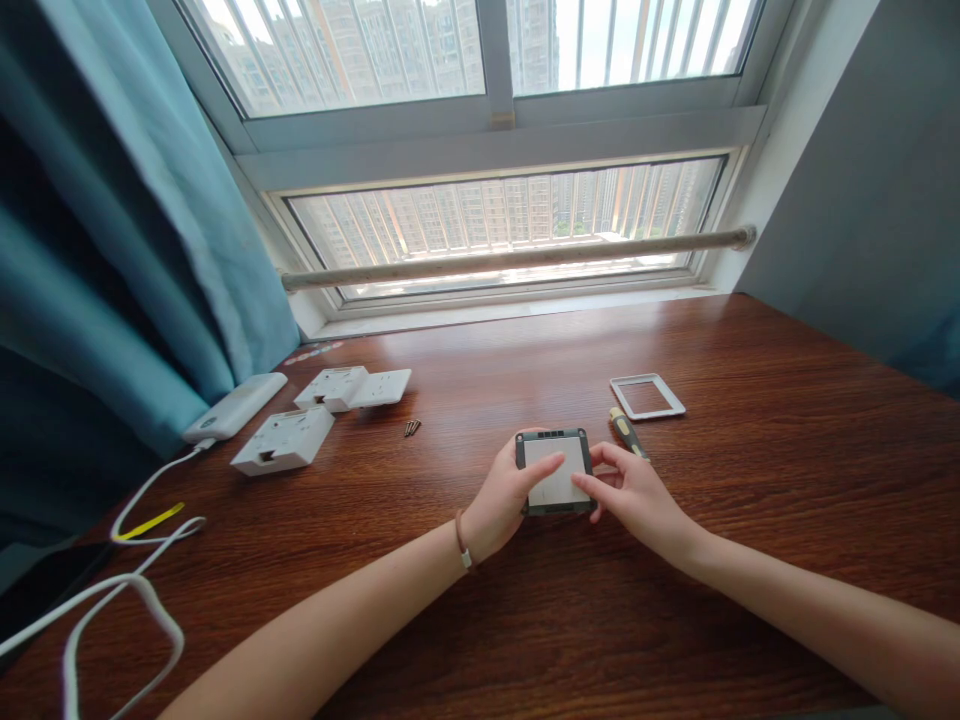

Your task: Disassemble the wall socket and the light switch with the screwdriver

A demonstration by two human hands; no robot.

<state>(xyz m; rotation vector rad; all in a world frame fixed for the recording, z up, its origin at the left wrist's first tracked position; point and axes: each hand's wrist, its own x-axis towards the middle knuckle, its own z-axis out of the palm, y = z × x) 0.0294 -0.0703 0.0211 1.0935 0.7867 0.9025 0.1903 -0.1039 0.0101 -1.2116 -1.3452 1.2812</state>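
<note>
A wall switch [551, 486] with a white face and a dark grey frame is held between my two hands, tilted up above the table. My left hand [504, 488] grips its left edge, thumb across the white face. On the other side, my right hand [634, 490] pinches the lower right edge, with the thumb on the face and the fingers behind. What lies under the switch is hidden. Just beyond my right hand lies a screwdriver [624, 430] with a yellowish and dark handle. A white square frame [673, 408] rests behind it.
Two white plastic boxes [289, 440] stand at the left, one with a flat white plate [386, 388] beside it. Several screws [412, 428] lie nearby. A white power bank [238, 405] trails a white cable [161, 600] past a yellow strip [152, 522]. The window is at the back.
</note>
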